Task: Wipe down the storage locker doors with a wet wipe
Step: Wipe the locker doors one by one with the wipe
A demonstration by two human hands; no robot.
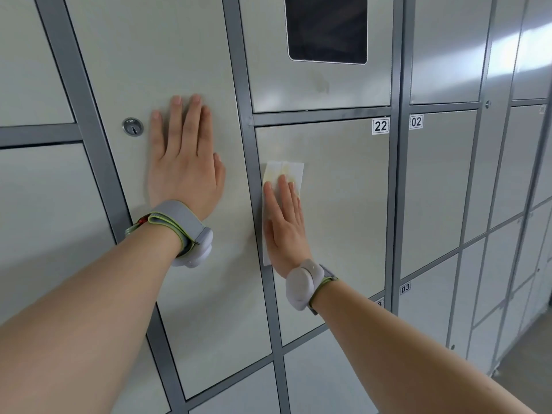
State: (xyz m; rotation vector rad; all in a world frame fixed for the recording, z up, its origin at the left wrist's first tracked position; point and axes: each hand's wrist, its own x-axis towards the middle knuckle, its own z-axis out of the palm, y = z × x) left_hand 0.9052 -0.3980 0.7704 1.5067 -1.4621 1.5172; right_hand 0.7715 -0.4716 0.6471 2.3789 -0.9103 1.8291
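A white wet wipe (285, 171) with a yellowish stain lies flat against the grey locker door numbered 22 (343, 204), near its left edge. My right hand (283, 225) presses the wipe to the door with straight fingers; the wipe's lower part is hidden under the palm. My left hand (185, 162) rests flat, fingers straight, on the tall door (185, 70) to the left, just right of its round keyhole (133, 127).
Grey metal frame bars (251, 150) separate the doors. A dark screen (327, 28) sits in the panel above door 22. Doors 02 (439, 189) and 03 (424, 318) are to the right, with further lockers beyond. Floor shows at the bottom right.
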